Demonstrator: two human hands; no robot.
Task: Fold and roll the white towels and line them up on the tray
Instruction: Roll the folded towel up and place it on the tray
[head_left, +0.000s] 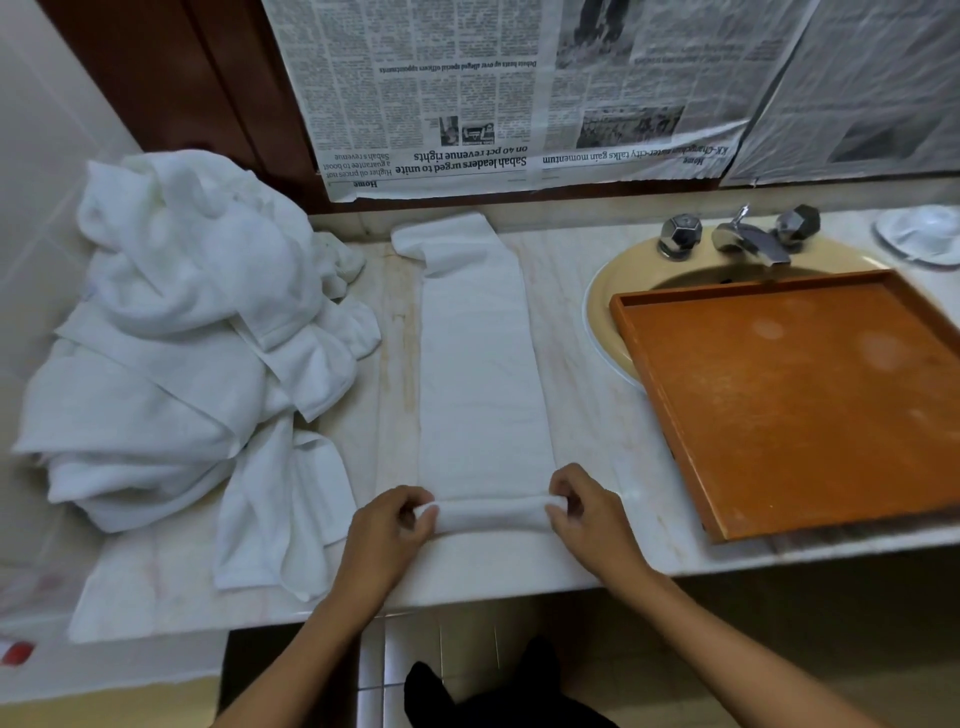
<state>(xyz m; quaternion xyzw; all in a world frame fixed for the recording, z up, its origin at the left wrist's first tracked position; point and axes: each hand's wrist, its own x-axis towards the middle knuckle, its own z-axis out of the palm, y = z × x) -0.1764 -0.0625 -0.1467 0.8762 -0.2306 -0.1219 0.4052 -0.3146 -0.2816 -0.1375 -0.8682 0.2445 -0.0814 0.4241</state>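
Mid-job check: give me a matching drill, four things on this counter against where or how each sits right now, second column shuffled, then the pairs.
1. towel pile
2. long towel
3. tray
4. faucet

A. orange, lying partly over the sink
B. near end rolled, the rest flat on the counter
C. chrome, at the back of the sink
D. heaped at the left end

Pairs: 1-D, 2-B, 3-A, 4-C.

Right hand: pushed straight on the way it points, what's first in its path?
The towel roll: the right hand pinches its end and points forward-left, so it would likely press into the roll, then ride over the flat strip beyond.
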